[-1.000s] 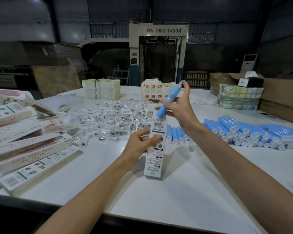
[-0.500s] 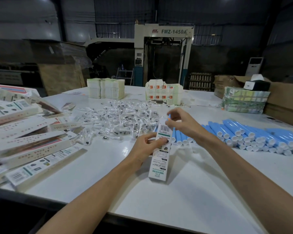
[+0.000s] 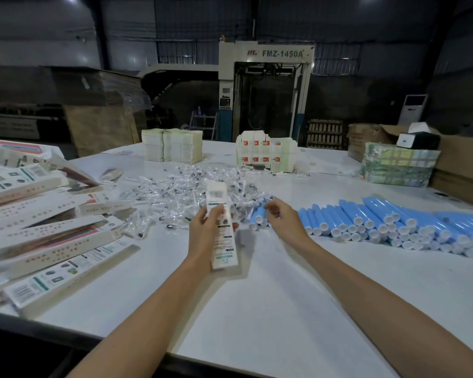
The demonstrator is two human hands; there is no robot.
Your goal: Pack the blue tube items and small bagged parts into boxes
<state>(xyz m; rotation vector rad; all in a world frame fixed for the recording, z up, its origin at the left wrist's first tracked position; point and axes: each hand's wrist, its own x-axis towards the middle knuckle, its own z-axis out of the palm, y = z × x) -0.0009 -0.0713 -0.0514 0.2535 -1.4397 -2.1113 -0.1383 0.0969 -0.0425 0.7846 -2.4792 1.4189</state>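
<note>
Cardboard carton [image 3: 224, 252], long and slim, gripped by left hand [image 3: 202, 233]; right hand [image 3: 283, 222] curls over glossy blue tubes [image 3: 377, 208], grip unclear.

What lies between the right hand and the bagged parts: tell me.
Only a short row of blue tubes, lying flat by the right hand; the bagged parts start just beyond. The box held by the left hand is aside.

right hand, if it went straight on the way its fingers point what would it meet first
The small group of blue tubes lying just ahead of the right hand; its fingertips look nearly on them, though blur makes contact unclear. Past those lies the pile of bagged parts.
</note>
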